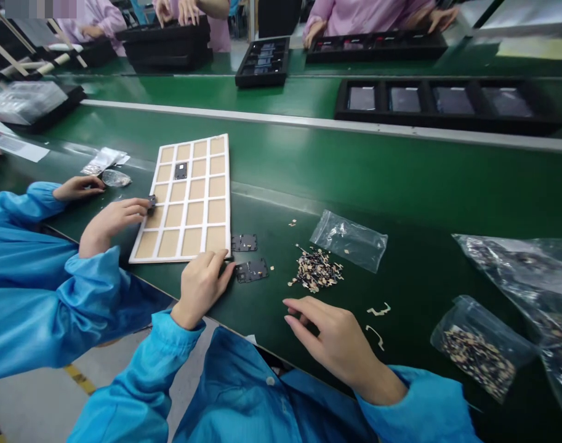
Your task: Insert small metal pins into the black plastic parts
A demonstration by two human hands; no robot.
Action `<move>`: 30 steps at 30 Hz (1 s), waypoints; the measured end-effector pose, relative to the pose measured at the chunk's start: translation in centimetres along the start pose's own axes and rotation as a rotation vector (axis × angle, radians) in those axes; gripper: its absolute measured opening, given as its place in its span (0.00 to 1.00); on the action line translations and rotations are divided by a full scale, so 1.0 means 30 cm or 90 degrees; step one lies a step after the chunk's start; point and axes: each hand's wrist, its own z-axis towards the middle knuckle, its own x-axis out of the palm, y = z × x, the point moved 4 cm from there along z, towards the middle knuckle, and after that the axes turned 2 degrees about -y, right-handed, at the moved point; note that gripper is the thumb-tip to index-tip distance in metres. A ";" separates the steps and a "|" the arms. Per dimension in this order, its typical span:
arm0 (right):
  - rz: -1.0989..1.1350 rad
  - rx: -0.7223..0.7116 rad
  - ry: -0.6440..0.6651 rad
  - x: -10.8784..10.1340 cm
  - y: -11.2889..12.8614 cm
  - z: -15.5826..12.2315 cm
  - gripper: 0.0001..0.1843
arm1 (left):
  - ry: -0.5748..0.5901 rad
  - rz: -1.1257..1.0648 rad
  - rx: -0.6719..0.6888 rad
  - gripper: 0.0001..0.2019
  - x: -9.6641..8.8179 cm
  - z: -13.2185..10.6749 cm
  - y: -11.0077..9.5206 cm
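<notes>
My left hand [203, 286] rests at the near right corner of a white-framed compartment tray [229, 197]. Its thumb and index finger close on a dark piece, mostly hidden; it looks like a small black part. Close to the thumb lies a flat black plastic part [252, 271] with small metal bits, and a similar black part [244, 242] lies just beyond it. My right hand [333, 338] hovers over the green table with thumb and fingertips apart, and nothing shows between them. In front of it is a pile of tiny metal-and-black pieces [318, 269].
A flat clear bag [349, 240] lies behind the pile; a bag of small pieces [479, 360] and a larger bag [530, 277] are at right. At left, a co-worker's hand [117, 221] holds a black part at the tray. Black trays [447, 126] stand across the metal strip.
</notes>
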 end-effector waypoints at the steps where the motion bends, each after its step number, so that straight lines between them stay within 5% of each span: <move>1: -0.040 -0.035 -0.020 0.002 0.004 -0.001 0.13 | -0.008 0.001 0.028 0.13 -0.006 0.005 0.001; 8: -0.108 -0.110 -0.052 0.020 0.010 0.007 0.11 | 0.139 -0.037 0.151 0.24 0.005 0.094 -0.018; 17: -0.158 -0.158 -0.058 0.038 0.013 0.006 0.12 | 0.249 0.080 0.234 0.10 0.041 0.207 -0.057; 30: -0.256 -0.179 -0.056 0.047 0.032 0.024 0.13 | 0.242 0.008 0.203 0.08 0.075 0.194 -0.036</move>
